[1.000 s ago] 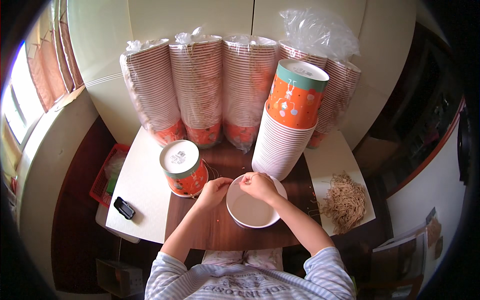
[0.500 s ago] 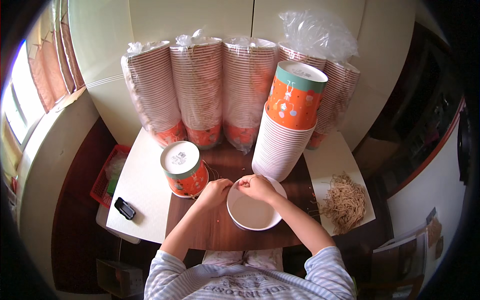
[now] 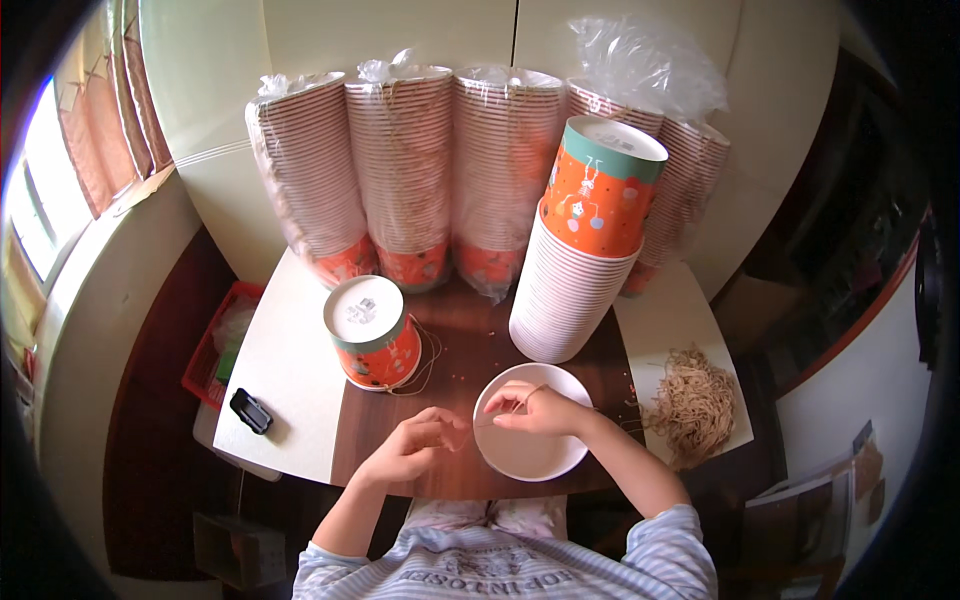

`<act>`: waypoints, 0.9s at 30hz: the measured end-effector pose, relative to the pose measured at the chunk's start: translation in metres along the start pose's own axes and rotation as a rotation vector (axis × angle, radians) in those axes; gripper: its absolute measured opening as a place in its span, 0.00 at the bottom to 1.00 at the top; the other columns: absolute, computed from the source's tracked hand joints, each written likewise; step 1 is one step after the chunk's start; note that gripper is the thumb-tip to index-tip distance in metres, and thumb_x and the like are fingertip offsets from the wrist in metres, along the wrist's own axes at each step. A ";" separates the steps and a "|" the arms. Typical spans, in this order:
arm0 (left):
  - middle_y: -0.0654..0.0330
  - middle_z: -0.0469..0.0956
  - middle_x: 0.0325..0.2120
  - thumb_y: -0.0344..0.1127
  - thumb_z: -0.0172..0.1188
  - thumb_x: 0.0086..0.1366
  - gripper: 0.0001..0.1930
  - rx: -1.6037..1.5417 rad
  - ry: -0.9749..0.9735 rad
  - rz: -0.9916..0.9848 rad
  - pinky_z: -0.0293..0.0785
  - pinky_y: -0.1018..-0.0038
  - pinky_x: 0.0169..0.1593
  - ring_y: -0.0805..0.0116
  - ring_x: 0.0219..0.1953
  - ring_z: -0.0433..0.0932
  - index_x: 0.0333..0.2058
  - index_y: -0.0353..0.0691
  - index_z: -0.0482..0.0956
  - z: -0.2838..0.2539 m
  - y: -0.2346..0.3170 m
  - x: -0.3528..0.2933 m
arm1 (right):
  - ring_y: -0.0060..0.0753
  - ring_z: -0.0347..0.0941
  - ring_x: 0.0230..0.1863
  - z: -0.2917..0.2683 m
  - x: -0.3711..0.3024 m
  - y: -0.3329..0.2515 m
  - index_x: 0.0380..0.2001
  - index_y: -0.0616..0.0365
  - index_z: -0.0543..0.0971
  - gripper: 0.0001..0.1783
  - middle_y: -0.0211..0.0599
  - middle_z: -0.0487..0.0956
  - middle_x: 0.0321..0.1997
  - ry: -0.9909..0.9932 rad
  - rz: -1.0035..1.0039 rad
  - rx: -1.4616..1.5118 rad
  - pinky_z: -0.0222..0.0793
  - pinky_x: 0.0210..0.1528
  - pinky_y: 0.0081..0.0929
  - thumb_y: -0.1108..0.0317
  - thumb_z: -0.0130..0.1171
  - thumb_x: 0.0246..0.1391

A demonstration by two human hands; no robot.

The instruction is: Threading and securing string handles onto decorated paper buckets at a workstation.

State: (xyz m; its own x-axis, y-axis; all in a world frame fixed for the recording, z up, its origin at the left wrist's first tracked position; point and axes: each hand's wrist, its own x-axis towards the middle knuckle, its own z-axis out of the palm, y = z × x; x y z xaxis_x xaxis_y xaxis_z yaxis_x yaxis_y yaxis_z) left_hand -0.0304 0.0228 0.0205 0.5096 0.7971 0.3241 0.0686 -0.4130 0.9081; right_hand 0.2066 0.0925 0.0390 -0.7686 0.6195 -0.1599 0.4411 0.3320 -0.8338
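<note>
Surface (image 3: 450,325): brown mid w/ white sides, ctr & lower ctr of frame.
L hand (image 3: 418,445): lower ctr, just L of white tub; fingers half-curled, can't tell if gripping anything.
R hand (image 3: 535,408): over tub mouth, fingers bent; poss. thin strand there, can't tell grip.
White tub (image 3: 535,456): upright, mouth up, lower ctr.
Step in hand: prob. fingering thin string at tub.
Next move: calls for fine fingertip control, tub steady, I'd judge.
String pile (image 3: 692,412): tan, lower R.
Upturned tub (image 3: 380,350): orange, ctr-L, string loop beside.
Tall stack (image 3: 572,295): nested tubs, ctr-R.
Bagged stacks (image 3: 403,180): upper ctr, pale wall (image 3: 400,30) behind.
</note>
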 end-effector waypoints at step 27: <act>0.64 0.76 0.27 0.31 0.56 0.59 0.08 -0.437 0.028 -0.461 0.71 0.81 0.35 0.79 0.30 0.73 0.33 0.32 0.75 0.040 -0.006 0.038 | 0.32 0.74 0.35 0.019 -0.016 0.001 0.36 0.61 0.75 0.11 0.39 0.76 0.34 0.551 -0.352 -0.057 0.69 0.37 0.26 0.79 0.49 0.47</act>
State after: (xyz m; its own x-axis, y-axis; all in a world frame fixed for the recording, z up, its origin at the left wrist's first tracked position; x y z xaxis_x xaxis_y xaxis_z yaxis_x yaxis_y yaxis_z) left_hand 0.0225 0.0377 0.0170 0.4880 0.8639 -0.1249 -0.0833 0.1886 0.9785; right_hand 0.2105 0.0693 0.0305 -0.5284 0.7355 0.4241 0.2421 0.6093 -0.7550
